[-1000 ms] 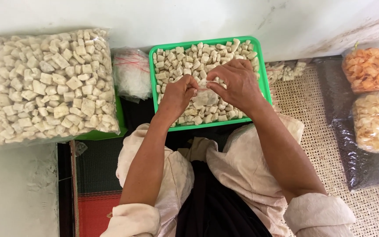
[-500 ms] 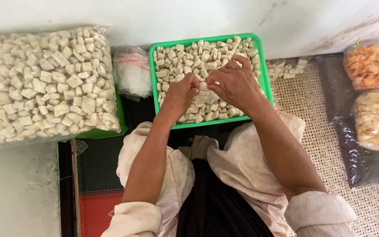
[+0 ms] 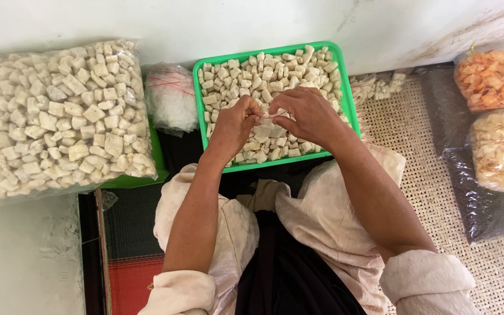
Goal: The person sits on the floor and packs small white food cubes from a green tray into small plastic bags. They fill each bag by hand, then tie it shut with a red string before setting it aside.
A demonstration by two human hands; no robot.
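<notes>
A green plastic tray (image 3: 263, 165) full of pale, cube-like snack pieces lies on the floor in front of me. Both hands hover over its middle. My left hand (image 3: 234, 125) and my right hand (image 3: 309, 115) pinch a thin red rubber band (image 3: 270, 114) stretched between their fingertips. Just under the fingers sits a small clear bag of pieces (image 3: 275, 132), mostly hidden by the hands. My sleeves are rolled to the elbows.
A large clear bag of the same pale pieces (image 3: 59, 116) lies at left. A bundle of empty clear bags (image 3: 170, 96) sits beside the tray. On the woven mat (image 3: 427, 175) at right are bags of orange crackers (image 3: 490, 79), yellow crackers (image 3: 503, 146) and a dark bag (image 3: 485, 204).
Both hands stay over the tray's middle. The fingers have shifted slightly, and the red band now shows stretched between the fingertips.
</notes>
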